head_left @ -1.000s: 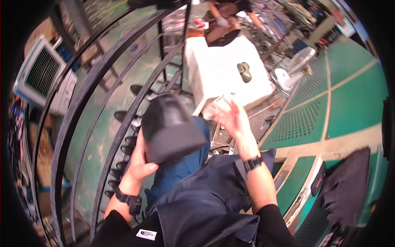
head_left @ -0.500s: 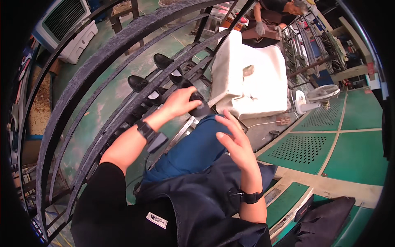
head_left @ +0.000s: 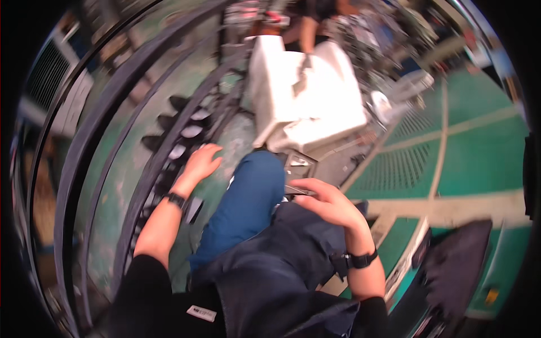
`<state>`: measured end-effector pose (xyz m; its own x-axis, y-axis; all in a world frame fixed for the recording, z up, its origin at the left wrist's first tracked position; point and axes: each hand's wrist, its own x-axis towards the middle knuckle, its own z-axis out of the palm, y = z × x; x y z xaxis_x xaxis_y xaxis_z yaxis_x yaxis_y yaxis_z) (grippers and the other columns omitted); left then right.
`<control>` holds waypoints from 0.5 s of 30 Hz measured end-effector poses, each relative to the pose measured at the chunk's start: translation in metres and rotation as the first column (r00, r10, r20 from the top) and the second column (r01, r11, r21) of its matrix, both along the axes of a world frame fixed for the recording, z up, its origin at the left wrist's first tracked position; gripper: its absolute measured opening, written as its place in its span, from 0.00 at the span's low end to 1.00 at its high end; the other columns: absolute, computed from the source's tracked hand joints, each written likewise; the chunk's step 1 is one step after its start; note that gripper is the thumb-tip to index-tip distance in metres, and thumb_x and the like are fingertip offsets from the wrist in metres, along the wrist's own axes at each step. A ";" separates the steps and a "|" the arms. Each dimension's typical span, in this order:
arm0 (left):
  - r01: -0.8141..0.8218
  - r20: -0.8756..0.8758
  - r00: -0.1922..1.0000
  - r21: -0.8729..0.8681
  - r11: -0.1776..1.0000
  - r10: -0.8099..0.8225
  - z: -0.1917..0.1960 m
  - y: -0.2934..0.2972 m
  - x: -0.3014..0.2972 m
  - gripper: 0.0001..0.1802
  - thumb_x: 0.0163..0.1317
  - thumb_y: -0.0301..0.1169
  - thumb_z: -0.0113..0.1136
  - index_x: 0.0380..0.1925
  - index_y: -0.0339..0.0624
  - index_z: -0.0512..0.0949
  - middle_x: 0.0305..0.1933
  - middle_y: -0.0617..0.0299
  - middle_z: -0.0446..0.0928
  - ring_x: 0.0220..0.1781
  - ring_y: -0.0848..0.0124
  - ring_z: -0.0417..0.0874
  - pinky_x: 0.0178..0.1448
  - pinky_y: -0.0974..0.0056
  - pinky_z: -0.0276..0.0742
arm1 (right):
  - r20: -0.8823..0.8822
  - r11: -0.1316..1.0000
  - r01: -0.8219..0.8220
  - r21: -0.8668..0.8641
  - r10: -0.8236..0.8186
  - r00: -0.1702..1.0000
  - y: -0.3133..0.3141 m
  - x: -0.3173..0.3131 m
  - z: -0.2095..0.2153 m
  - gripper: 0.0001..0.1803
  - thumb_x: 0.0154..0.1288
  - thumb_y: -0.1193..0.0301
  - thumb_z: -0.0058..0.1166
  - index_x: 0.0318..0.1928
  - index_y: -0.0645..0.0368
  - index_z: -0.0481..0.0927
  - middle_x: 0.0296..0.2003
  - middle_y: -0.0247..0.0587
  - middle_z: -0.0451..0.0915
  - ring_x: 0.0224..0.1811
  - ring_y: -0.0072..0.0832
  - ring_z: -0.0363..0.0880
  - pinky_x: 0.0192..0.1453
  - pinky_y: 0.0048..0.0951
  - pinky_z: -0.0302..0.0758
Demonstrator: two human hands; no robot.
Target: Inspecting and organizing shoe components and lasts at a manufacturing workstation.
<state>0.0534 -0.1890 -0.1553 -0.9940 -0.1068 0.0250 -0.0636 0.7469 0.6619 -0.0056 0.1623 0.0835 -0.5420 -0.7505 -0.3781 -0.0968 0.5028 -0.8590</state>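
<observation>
Head view: black shoes sit left of my spread left fingers; blue pants beside my spread right fingers.

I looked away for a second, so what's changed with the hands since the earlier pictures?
The left hand has let go of the dark object it held and drawn back, empty, beside the row of black shoes. A co-worker's hand now reaches over the white block. The right hand stays raised and open.
</observation>
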 end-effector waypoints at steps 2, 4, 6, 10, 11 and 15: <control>0.040 -0.123 0.992 0.093 0.995 -0.028 0.048 0.024 -0.006 0.18 0.63 0.33 0.59 0.52 0.38 0.79 0.55 0.49 0.79 0.59 0.52 0.79 0.62 0.57 0.75 | -0.130 0.989 -0.146 0.027 0.148 0.980 0.014 -0.011 0.005 0.28 0.70 0.56 0.57 0.62 0.61 0.75 0.53 0.51 0.80 0.58 0.37 0.79 0.60 0.33 0.75; 0.132 -0.249 0.964 0.155 0.979 -0.091 0.077 0.048 -0.021 0.17 0.64 0.27 0.59 0.52 0.36 0.79 0.55 0.49 0.80 0.58 0.55 0.81 0.63 0.60 0.74 | -0.144 0.959 -0.263 0.104 0.276 0.950 0.042 -0.021 0.027 0.28 0.72 0.55 0.55 0.64 0.58 0.74 0.58 0.49 0.79 0.60 0.39 0.78 0.61 0.34 0.75; 0.163 -0.278 0.955 0.185 0.969 -0.107 0.107 0.063 -0.019 0.15 0.66 0.25 0.57 0.52 0.33 0.79 0.54 0.48 0.81 0.59 0.57 0.81 0.65 0.59 0.72 | -0.060 0.972 -0.210 0.101 0.217 0.974 0.077 -0.025 0.043 0.28 0.72 0.55 0.55 0.63 0.60 0.74 0.54 0.46 0.82 0.55 0.33 0.80 0.60 0.34 0.75; 0.266 -0.333 0.917 0.106 0.958 -0.218 0.131 0.096 -0.016 0.14 0.66 0.22 0.54 0.50 0.32 0.80 0.52 0.49 0.81 0.57 0.57 0.81 0.64 0.59 0.72 | -0.162 0.970 0.213 0.119 -0.193 0.968 0.190 -0.003 0.111 0.26 0.73 0.57 0.55 0.64 0.59 0.75 0.54 0.38 0.82 0.55 0.28 0.80 0.60 0.31 0.75; 0.297 -0.363 0.898 0.083 0.951 -0.248 0.126 0.106 -0.016 0.14 0.67 0.22 0.53 0.50 0.32 0.79 0.52 0.48 0.81 0.56 0.57 0.81 0.63 0.60 0.73 | -0.182 0.922 0.377 0.089 -0.357 0.916 0.222 0.011 0.126 0.25 0.73 0.58 0.54 0.64 0.58 0.75 0.55 0.39 0.82 0.55 0.28 0.80 0.59 0.30 0.75; 0.301 -0.329 0.840 -0.381 0.874 -0.432 0.113 0.143 -0.015 0.13 0.59 0.31 0.59 0.44 0.41 0.82 0.57 0.57 0.79 0.68 0.53 0.72 0.74 0.47 0.59 | -0.197 0.505 0.859 -0.081 -0.853 0.483 0.377 0.075 0.142 0.24 0.74 0.59 0.52 0.64 0.56 0.76 0.55 0.41 0.81 0.54 0.27 0.81 0.57 0.29 0.78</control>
<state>0.0386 -0.0462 -0.0427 -0.8553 0.3417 0.3896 0.4707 0.8267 0.3083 0.0690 0.5398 0.2258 -0.9705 0.1327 -0.2014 0.2400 0.4483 -0.8611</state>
